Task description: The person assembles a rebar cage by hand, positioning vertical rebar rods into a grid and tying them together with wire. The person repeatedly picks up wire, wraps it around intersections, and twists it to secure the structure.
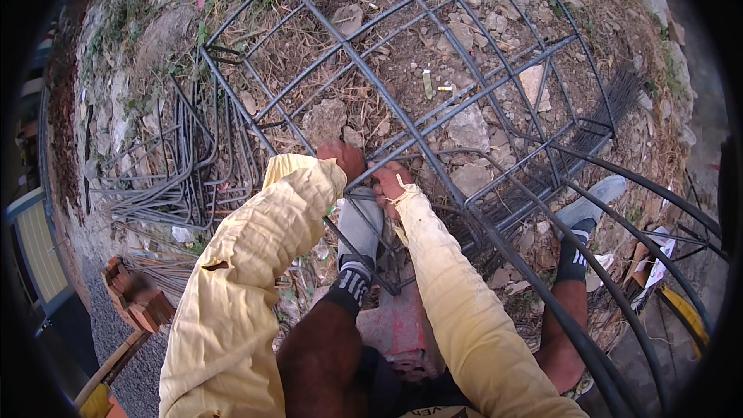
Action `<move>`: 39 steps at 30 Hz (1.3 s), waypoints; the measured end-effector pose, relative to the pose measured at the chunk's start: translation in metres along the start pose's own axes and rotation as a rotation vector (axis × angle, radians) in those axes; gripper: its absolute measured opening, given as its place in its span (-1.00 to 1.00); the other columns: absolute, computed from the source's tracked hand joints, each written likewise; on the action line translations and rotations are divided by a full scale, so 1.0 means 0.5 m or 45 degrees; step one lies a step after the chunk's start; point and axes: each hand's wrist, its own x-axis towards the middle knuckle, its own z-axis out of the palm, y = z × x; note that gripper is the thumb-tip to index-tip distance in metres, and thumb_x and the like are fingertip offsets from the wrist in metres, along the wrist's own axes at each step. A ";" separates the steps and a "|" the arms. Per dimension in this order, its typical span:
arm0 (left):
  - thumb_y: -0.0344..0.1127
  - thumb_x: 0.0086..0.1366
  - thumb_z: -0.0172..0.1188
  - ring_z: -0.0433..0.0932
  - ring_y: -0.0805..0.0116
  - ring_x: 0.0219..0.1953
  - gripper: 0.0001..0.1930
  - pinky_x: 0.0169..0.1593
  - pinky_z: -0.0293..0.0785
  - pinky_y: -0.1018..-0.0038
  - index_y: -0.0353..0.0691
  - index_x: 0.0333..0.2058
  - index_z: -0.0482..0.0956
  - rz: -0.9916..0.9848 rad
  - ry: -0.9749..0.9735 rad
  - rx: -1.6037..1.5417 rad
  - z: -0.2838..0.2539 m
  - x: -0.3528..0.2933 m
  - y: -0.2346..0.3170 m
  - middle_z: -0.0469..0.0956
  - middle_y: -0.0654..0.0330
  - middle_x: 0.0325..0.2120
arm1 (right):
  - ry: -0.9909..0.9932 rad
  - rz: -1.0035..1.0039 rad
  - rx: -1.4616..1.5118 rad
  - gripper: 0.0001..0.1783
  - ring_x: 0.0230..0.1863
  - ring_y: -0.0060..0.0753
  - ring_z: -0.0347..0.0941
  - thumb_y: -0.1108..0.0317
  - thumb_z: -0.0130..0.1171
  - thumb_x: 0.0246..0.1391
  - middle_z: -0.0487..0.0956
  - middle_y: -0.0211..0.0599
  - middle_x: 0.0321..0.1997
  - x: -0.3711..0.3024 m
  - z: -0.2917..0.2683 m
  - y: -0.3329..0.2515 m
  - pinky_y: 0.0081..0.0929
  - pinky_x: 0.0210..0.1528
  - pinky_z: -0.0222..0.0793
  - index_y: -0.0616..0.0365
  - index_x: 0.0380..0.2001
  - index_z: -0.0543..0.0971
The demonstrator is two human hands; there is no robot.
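Note:
A rebar cage point(377, 87) of dark steel bars, tied into a grid of rectangles, spreads in front of me over rough ground. At its near side my left hand point(343, 157) is closed around a bar, the fingers mostly hidden beneath. Close beside it, on the right, my right hand point(390, 179) has its fingers curled together at a bar joint. Whatever lies between those fingers is too small to make out. Loose yellow sleeves cover both forearms. My left shoe point(361, 226) stands just below the hands, among the bars.
Bent steel stirrups point(182, 159) lie piled to the left. Long bars point(542, 279) run from the cage toward the lower right. Dark mesh-like wire point(592, 128) lies along its right side. Stones point(469, 127) and dry grass cover the ground. Broken bricks point(138, 294) sit at the lower left.

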 end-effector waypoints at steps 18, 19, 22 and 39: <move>-0.25 0.02 0.20 0.66 0.09 -0.38 -0.82 -0.32 0.56 0.20 -0.13 -0.46 0.73 0.473 -0.434 0.298 -0.045 0.061 -0.071 0.66 0.05 -0.48 | -0.150 0.043 0.086 -0.66 -0.68 -0.70 0.16 0.25 0.24 0.14 0.62 -0.41 -0.24 -0.004 -0.012 -0.006 -0.64 -0.77 0.00 -0.04 -0.11 0.33; -0.26 0.02 0.20 0.66 0.08 -0.38 -0.82 -0.32 0.56 0.19 -0.14 -0.46 0.73 0.478 -0.454 0.299 -0.034 0.063 -0.071 0.66 0.04 -0.47 | -0.156 0.040 0.081 -0.66 -0.68 -0.70 0.16 0.25 0.24 0.14 0.62 -0.41 -0.25 -0.006 -0.011 -0.005 -0.64 -0.78 0.00 -0.04 -0.10 0.34; -0.28 0.03 0.18 0.66 0.06 -0.37 -0.82 -0.32 0.56 0.17 -0.16 -0.45 0.73 0.432 -0.391 0.271 -0.002 0.078 -0.064 0.66 0.03 -0.46 | -0.108 0.023 0.048 -0.65 -0.68 -0.70 0.15 0.25 0.25 0.13 0.62 -0.39 -0.24 -0.008 -0.008 -0.007 -0.65 -0.78 -0.02 -0.02 -0.09 0.35; -0.18 -0.09 0.31 0.65 0.17 -0.41 -0.82 -0.36 0.54 0.27 0.03 -0.43 0.73 0.481 -0.466 0.128 0.025 0.036 -0.079 0.66 0.24 -0.48 | 0.067 -0.070 0.002 -0.66 -0.73 -0.63 0.18 0.26 0.25 0.05 0.49 -0.31 -0.47 -0.008 0.010 0.007 -0.57 -0.79 -0.01 0.22 -0.20 0.44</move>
